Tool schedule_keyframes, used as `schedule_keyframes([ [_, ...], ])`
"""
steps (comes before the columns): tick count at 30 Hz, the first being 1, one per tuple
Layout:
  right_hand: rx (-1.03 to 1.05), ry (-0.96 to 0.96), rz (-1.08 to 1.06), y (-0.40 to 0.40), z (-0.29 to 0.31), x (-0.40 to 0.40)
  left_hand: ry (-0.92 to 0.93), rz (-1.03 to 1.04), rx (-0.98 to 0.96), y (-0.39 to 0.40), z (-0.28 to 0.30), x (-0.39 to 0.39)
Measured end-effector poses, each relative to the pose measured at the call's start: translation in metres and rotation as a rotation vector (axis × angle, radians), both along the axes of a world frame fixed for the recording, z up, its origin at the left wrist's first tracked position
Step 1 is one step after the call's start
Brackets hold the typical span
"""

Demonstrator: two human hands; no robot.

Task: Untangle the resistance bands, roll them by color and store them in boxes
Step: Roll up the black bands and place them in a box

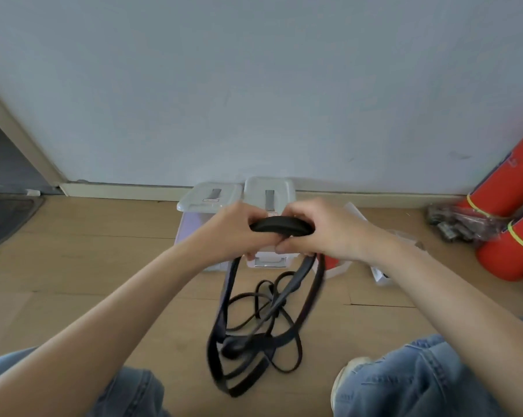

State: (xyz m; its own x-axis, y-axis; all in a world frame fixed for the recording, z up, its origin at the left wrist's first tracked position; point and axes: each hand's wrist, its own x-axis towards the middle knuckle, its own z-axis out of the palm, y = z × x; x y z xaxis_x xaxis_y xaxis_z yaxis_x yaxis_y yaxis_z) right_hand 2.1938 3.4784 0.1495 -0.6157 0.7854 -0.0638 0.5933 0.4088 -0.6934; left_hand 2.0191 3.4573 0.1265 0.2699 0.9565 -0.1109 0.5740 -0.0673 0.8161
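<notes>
Left hand (pixel 242 228) and right hand (pixel 320 231) both grasp the rolled top of the black resistance bands (pixel 279 225), held above the wooden floor (pixel 103 281); the remaining loops hang down in a tangle between the knees. Two lidded boxes (pixel 212 197) stand behind against the wall, partly hidden by the hands. Red rolled mats (pixel 507 206) lean at right, cut off. A white item beyond the right wrist is indistinct.
</notes>
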Motion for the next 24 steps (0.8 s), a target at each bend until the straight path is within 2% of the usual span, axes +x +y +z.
schedule_keyframes([
  [2,-0.032,0.01,0.005,0.001,0.008,0.009,0.102,-0.046,-0.065,0.001,-0.017,-0.005],
  [3,-0.067,0.085,0.007,0.001,0.012,0.012,0.167,-0.067,-0.092,0.0,-0.026,-0.008],
  [6,-0.246,0.505,-0.026,0.002,0.02,0.022,0.319,-0.086,-0.139,-0.004,-0.048,-0.017],
  [8,-0.347,0.666,-0.041,0.005,0.024,0.03,0.331,-0.038,-0.139,-0.004,-0.041,-0.019],
  [9,-0.352,0.624,-0.047,0.006,0.024,0.034,0.261,0.037,-0.116,-0.002,-0.031,-0.02],
  [11,-0.264,0.275,-0.035,0.01,0.02,0.041,-0.073,0.264,-0.021,0.003,-0.002,-0.026],
  [12,-0.232,0.091,-0.012,0.011,0.016,0.043,-0.261,0.33,0.057,0.004,0.014,-0.029],
  [13,-0.241,-0.015,0.005,0.01,0.011,0.042,-0.355,0.322,0.11,0.003,0.026,-0.029],
  [14,-0.267,-0.013,0.005,0.007,0.005,0.038,-0.329,0.266,0.13,0.001,0.034,-0.025],
  [16,-0.29,0.107,0.01,0.0,-0.001,0.022,-0.066,0.093,0.121,-0.008,0.037,-0.008],
  [18,-0.202,0.106,0.067,-0.005,-0.006,0.005,0.174,-0.025,0.14,-0.013,0.03,0.008],
  [20,-0.085,0.038,0.084,-0.004,-0.008,-0.002,0.191,-0.035,0.143,-0.01,0.02,0.01],
  [24,-0.034,0.036,0.039,0.006,0.006,0.01,0.098,-0.006,0.099,0.0,-0.001,-0.008],
])
